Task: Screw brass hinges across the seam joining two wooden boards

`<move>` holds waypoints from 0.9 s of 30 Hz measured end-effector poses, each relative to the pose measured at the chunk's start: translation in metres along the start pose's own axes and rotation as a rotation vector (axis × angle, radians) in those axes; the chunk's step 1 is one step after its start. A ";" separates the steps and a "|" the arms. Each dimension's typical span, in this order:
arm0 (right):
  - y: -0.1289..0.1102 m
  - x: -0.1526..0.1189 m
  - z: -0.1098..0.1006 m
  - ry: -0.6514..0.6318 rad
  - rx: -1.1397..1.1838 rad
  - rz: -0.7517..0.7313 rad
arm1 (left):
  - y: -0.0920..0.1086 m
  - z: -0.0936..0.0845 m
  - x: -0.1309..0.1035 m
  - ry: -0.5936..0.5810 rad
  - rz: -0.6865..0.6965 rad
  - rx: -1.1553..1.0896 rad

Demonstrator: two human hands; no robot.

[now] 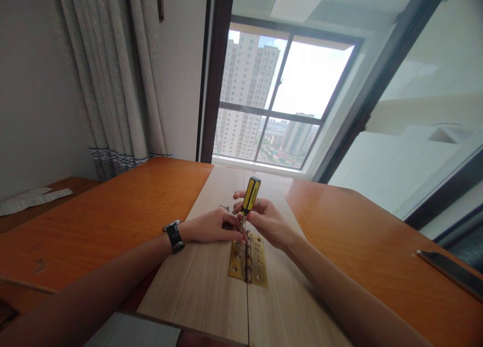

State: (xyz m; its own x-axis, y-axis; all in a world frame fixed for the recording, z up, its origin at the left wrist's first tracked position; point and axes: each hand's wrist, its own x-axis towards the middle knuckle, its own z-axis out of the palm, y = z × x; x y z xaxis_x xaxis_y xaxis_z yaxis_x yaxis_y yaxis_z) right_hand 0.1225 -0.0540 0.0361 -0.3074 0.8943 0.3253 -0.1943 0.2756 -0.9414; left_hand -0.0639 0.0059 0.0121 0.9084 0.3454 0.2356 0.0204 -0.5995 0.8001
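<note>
My right hand [272,222] holds a screwdriver [251,196] with a yellow and black handle between thumb and fingers. The tool stands nearly upright, its shaft pointing down at the far end of a brass hinge [237,267]. Beside the shaft, my left hand [219,226] is closed with thumb and fingertips together at the hinge's upper left corner. What those fingertips pinch is too small to make out. The hinge lies open flat across the seam between a left wooden board [196,281] and a right wooden board [281,306]. Several small screws [225,207] lie behind my left hand.
Both boards rest on an orange-brown wooden table [151,201]. A dark flat phone-like object [453,272] lies at the right edge. White strips [35,200] are at the far left. A curtain [116,75] and a window [287,100] stand behind the table.
</note>
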 end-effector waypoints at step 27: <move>-0.008 0.000 0.003 0.023 0.214 0.012 | 0.007 -0.005 0.001 -0.010 0.037 -0.071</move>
State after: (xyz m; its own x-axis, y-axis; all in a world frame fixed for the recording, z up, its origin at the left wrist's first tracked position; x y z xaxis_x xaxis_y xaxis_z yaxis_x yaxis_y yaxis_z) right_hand 0.1215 -0.0574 0.0439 -0.2901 0.9054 0.3101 -0.3846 0.1864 -0.9041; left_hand -0.0647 0.0055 0.0204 0.9122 0.3164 0.2605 -0.0429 -0.5585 0.8284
